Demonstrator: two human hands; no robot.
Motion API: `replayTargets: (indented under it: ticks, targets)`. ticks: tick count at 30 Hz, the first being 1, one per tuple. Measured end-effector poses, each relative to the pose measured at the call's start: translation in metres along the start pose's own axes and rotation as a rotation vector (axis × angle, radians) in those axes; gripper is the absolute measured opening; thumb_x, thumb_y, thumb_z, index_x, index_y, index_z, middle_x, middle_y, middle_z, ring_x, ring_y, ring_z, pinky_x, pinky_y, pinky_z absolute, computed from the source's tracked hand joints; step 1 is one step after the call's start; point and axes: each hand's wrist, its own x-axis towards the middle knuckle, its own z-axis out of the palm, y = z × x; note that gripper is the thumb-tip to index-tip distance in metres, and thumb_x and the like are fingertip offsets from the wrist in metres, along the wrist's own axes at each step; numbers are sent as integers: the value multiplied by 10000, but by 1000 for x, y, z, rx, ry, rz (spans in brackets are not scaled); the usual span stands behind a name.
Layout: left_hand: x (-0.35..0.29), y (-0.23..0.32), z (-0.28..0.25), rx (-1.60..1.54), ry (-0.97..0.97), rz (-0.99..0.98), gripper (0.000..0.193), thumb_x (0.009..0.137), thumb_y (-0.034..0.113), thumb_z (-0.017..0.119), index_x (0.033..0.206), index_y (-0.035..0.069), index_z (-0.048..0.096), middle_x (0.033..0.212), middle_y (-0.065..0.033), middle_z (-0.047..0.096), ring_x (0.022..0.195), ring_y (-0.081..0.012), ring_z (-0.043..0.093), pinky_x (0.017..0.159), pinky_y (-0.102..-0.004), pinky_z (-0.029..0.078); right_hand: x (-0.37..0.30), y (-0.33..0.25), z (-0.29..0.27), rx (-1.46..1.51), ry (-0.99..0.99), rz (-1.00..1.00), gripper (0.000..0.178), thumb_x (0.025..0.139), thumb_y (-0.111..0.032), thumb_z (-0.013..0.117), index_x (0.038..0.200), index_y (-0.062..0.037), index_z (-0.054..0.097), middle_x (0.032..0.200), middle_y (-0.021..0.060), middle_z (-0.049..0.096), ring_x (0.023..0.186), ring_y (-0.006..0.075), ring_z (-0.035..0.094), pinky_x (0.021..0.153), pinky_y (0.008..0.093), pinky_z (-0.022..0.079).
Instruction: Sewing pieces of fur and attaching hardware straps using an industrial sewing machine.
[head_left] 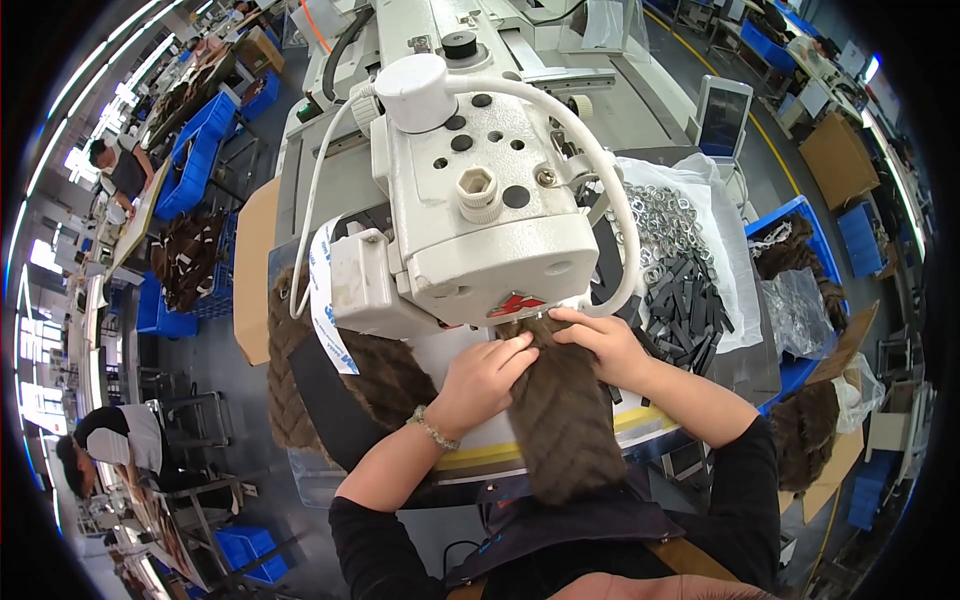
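"Pressing brown fur (pixel 567 430) close to a white machine head (pixel 500 255), a person in dark sleeves is working bare-handed. Where is the piece lying?"

"It is reaching from the machine's front, over the near edge of the tabletop (pixel 742 370), and is hanging toward the person's lap."

"And the hands?"

"The left hand (pixel 485 378), with a bracelet (pixel 433 428) circling its wrist, is bending its fingers onto the fur's left side. The right hand (pixel 608 348) is resting its thumb and forefinger at the upper right. Their undersides are hiding from view; whether either is gripping, I cannot tell."

"What is surrounding them?"

"On the right, metal rings (pixel 660 228) are covering part of a white sheet (pixel 737 260), with black strips (pixel 687 310) lying beside them. On the left, a broad black band (pixel 330 395) is crossing a second fur piece (pixel 390 375)."
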Motion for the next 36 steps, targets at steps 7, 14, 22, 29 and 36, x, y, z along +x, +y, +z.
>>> replayTargets:
  ticks: [7,14,22,29,36]
  targets:
    - [3,3,-5,154,15,38,380,655,-4,654,1028,70,667,1114,-59,651,869,-198,639,745,-326,513,5,-3,-1,-239,33,-191,315,691,-15,662,1003,-49,643,1116,100,633,887,276,656,747,374,538]
    - [4,0,-1,81,25,-62,294,687,59,691,978,98,683,1019,-18,687,823,-203,652,690,-320,498,4,2,3,-187,-24,-167,306,689,-51,671,994,-49,653,1120,95,638,857,238,662,714,348,543]
    - [4,5,-3,173,-130,-137,273,712,67,651,983,88,679,1010,-40,659,899,-217,633,723,-322,497,4,-1,6,-243,-41,-271,288,660,-71,691,943,-40,645,1065,91,647,805,228,635,727,324,518]
    - [6,1,-1,297,-49,-2,174,740,80,604,907,36,628,1097,-133,647,1029,-255,614,820,-334,517,2,-2,8,-282,-31,-277,261,654,-62,683,907,-38,624,1045,91,652,832,222,626,745,316,508]
    - [7,4,0,348,-70,1,80,747,96,603,798,40,579,1063,-145,666,1021,-243,635,855,-329,522,4,-2,7,-312,-47,-286,257,662,-81,675,905,-53,595,1049,68,650,886,212,618,794,319,465]
